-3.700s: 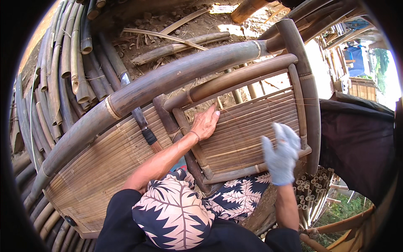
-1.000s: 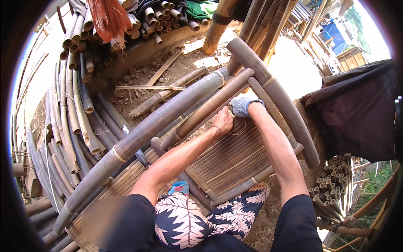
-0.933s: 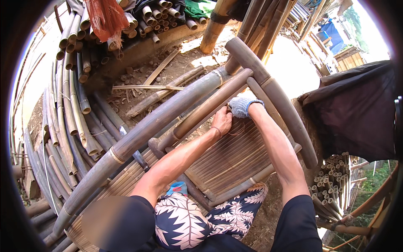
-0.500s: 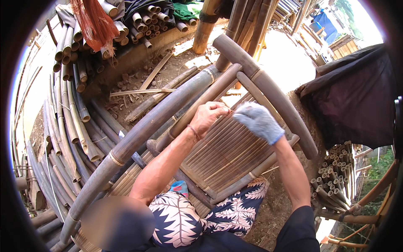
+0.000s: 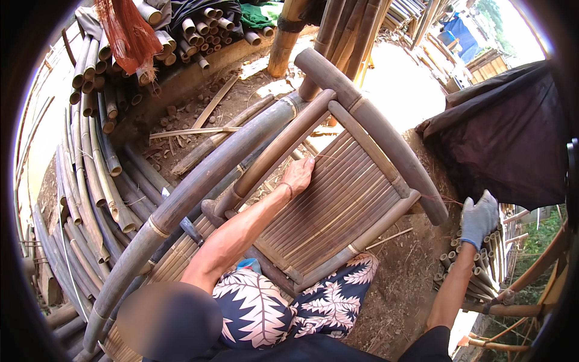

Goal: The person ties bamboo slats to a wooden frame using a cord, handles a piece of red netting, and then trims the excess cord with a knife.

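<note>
A dark bamboo chair (image 5: 377,226) with a slatted panel stands tilted in front of me. My bare left hand (image 5: 299,175) lies at the panel's left edge, its fingers pinched on a thin reddish cord (image 5: 329,157). The cord runs off to the right over the slats, hard to follow in the middle, and shows again past the chair's top rail (image 5: 395,139). At its far end my right hand (image 5: 479,218), in a grey glove, is held out to the right, closed on the cord. The fingertips of my left hand are partly hidden.
Bamboo poles lie stacked on the left (image 5: 90,175) and at the upper left. Cut bamboo pieces (image 5: 473,265) stand below a dark hanging cloth (image 5: 500,133) on the right. An upright bamboo post (image 5: 283,51) rises behind the chair. Another person's head, blurred, is at the lower left.
My right hand has swung far out to the right and down, away from my left hand, drawing the cord out. The left hand has moved slightly lower, and the view has shifted a little.
</note>
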`<action>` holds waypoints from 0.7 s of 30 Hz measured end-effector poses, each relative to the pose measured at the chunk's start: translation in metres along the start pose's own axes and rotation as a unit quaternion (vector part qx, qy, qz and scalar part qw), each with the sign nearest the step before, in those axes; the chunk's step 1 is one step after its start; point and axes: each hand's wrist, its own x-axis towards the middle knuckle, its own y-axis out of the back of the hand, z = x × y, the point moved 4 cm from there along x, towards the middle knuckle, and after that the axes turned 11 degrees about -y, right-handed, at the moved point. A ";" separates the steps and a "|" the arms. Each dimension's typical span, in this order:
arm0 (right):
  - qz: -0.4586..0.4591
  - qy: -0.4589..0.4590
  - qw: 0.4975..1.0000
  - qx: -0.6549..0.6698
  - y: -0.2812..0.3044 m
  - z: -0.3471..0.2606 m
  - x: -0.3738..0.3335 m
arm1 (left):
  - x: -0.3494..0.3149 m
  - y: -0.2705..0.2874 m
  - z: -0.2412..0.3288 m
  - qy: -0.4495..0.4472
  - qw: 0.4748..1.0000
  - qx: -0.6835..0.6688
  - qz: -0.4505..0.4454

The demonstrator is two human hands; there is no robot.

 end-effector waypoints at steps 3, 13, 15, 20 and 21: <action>0.009 0.194 0.938 0.288 0.043 -0.113 -0.048 | -0.009 0.000 0.008 -0.022 0.999 0.022 0.032; -0.364 0.305 0.831 0.290 0.033 -0.306 -0.144 | -0.001 0.002 0.004 0.004 0.998 -0.045 0.050; -0.309 0.496 0.775 0.241 -0.001 -0.292 -0.152 | 0.006 -0.007 0.000 -0.026 0.997 -0.054 0.053; -0.454 0.318 0.579 0.598 0.084 -0.258 -0.068 | 0.004 0.000 -0.019 0.029 0.999 -0.027 0.003; -0.536 0.178 0.501 0.656 0.091 -0.254 -0.057 | 0.004 0.000 -0.020 0.031 0.999 -0.032 0.009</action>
